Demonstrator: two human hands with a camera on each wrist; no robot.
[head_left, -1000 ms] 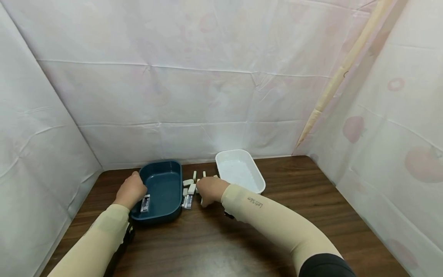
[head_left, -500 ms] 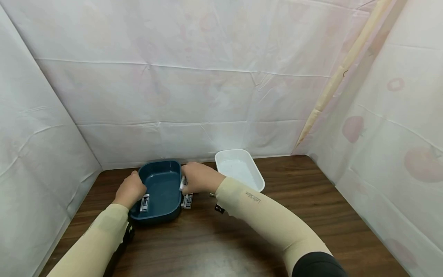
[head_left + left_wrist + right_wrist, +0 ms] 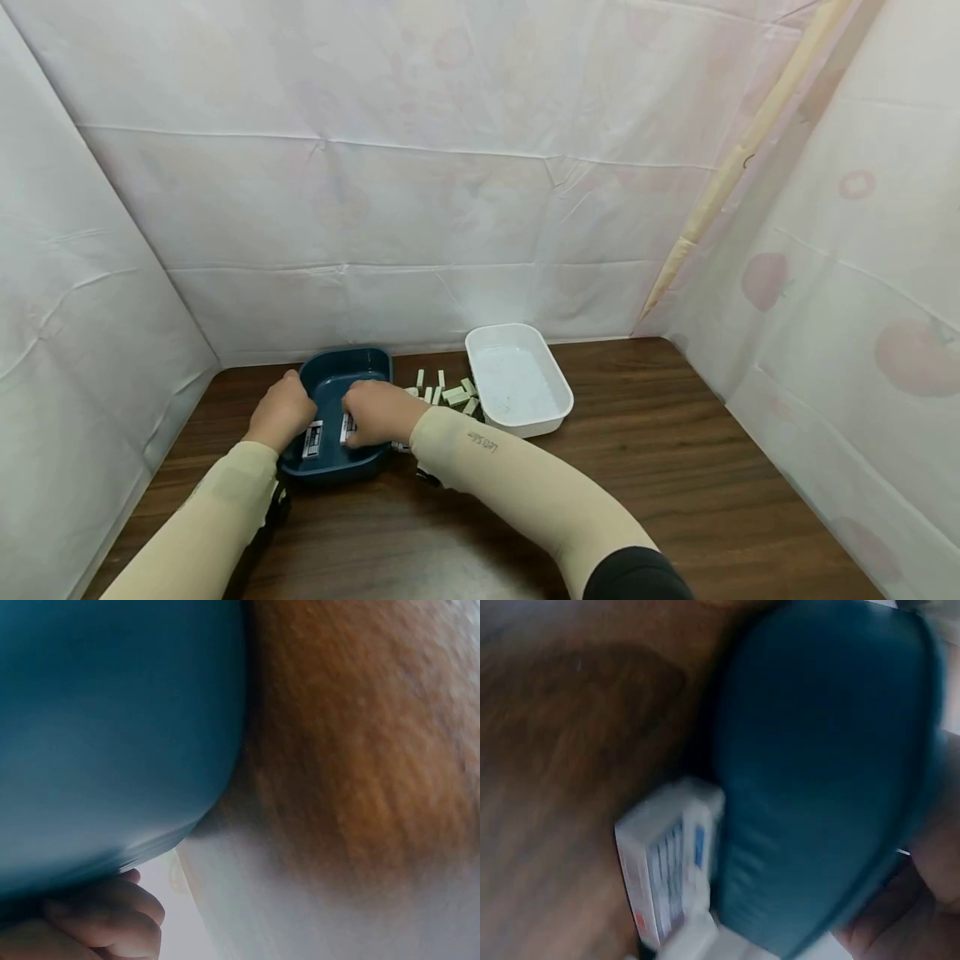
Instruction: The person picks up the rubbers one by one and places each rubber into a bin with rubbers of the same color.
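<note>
A dark blue tray (image 3: 330, 379) sits on the brown table (image 3: 637, 467) at the left. My left hand (image 3: 285, 408) grips its left rim; in the left wrist view the curled fingers (image 3: 105, 922) lie by the tray's outer wall (image 3: 112, 735). My right hand (image 3: 363, 417) reaches into the tray and pinches a white sleeved eraser (image 3: 347, 427) low over the tray floor. Another sleeved eraser (image 3: 312, 439) lies inside near the left hand. The right wrist view shows the tray's outer wall (image 3: 825, 772) and one more eraser (image 3: 667, 870) on the table against it.
Several small white erasers (image 3: 450, 393) lie loose on the table between the blue tray and a white tray (image 3: 558, 392) on the right. Pale curtain walls close in the back and both sides. Bare table spreads to the front and right.
My right hand has picked an eraser from the loose pile and moved left over the tray's rim into the blue tray. The left hand has kept its hold on the rim.
</note>
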